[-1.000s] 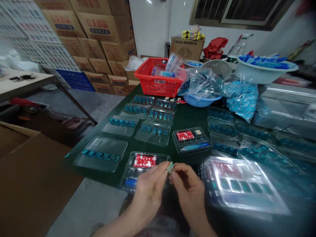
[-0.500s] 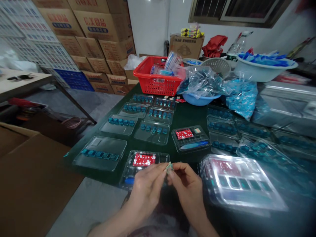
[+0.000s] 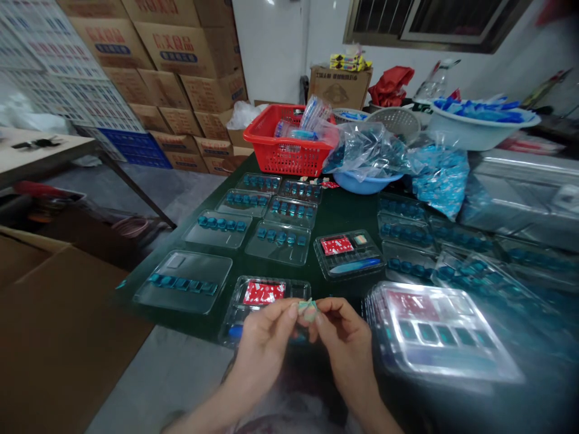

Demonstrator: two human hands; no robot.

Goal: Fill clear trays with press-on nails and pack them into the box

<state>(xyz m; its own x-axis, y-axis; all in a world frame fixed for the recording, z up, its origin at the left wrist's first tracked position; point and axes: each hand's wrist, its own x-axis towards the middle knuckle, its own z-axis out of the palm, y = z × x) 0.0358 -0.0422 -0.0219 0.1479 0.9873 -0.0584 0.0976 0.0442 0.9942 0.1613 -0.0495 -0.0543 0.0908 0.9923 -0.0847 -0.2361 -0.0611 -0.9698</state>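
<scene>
the left hand (image 3: 262,340) and the right hand (image 3: 347,337) are pinching a small pale green piece (image 3: 308,310) between them, each grip pressing thumb and fingers together on one side of it. the piece is hovering above the near side of the table (image 3: 337,208). behind the left hand, a clear tray (image 3: 246,311) is holding a red packet (image 3: 265,293). a stack of trays (image 3: 446,337) is sitting right of the right hand, and a red basket (image 3: 292,155) is standing farther back.

Dim light, glare on stacked trays (image 3: 446,337) (whitish in patches), hazy lower-right corner
</scene>
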